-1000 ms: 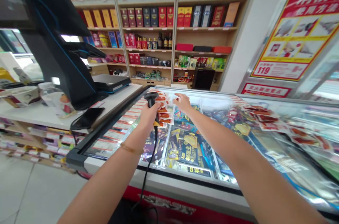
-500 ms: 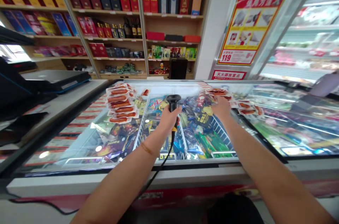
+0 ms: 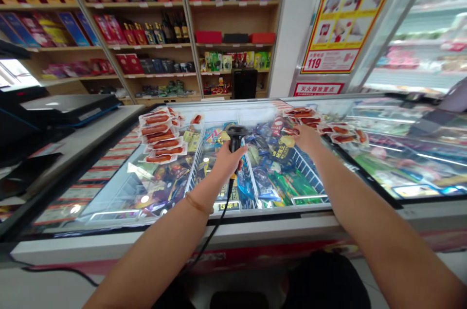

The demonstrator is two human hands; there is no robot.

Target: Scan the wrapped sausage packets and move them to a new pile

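Note:
My left hand [image 3: 228,157] is wrapped round the grip of a black barcode scanner [image 3: 236,132], its head up and its cable hanging toward me over the freezer edge. My right hand [image 3: 307,137] pinches a vacuum-packed sausage [image 3: 291,131], which sticks out to the left of my fingertips above the glass. Just behind that hand lies a group of sausage packs [image 3: 302,113], with more sausage packs [image 3: 343,134] to its right. A stacked row of sausage packs [image 3: 162,138] rests on the glass at the left, and one small sausage pack [image 3: 197,119] lies apart nearby.
Beneath the glass of the chest freezer [image 3: 277,225] are white wire baskets [image 3: 195,163] with bagged frozen goods. A counter with a dark device [image 3: 73,104] stands at the left. Shelves of boxes and bottles [image 3: 175,31] line the back, beside a red and yellow poster [image 3: 339,22].
The view has tilted downward a little. My right hand has drawn slightly away from the sausage group, and a sausage pack now shows at its fingertips. My left hand still holds the scanner.

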